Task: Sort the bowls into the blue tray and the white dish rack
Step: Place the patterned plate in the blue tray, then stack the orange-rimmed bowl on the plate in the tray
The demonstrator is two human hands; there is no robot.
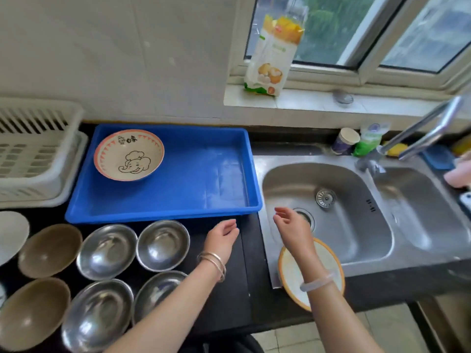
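One bowl [129, 154] sits in my tray [204, 210]; rack [38, 149] empty, eight-odd wait on the counter [229, 289]. Both hands' [224, 236] [290, 225] fingers released, holding nothing.

The right forearm [318, 273] hides much of the orange-rimmed bowl [293, 276].

Blue tray [178, 197] holding one elephant-print bowl [129, 154] in its far-left corner; white dish rack [38, 149] just left of it. Before the tray: four steel bowls [107, 250] and two brown bowls [49, 249] (upright, in rows). Orange-rimmed bowl [293, 276] at the sink's near edge.
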